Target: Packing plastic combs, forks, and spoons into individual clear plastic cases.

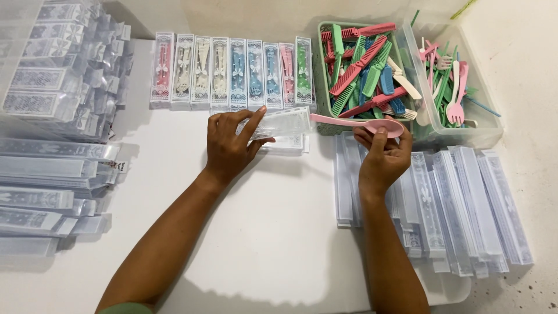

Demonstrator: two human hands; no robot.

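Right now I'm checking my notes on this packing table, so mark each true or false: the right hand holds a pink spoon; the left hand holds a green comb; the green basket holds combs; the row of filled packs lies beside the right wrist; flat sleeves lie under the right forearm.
1. The right hand holds a pink spoon. True.
2. The left hand holds a green comb. False: it holds a clear sleeve.
3. The green basket holds combs. True.
4. The row of filled packs lies beside the right wrist. False: it lies at the far side, above the left hand.
5. Flat sleeves lie under the right forearm. True.
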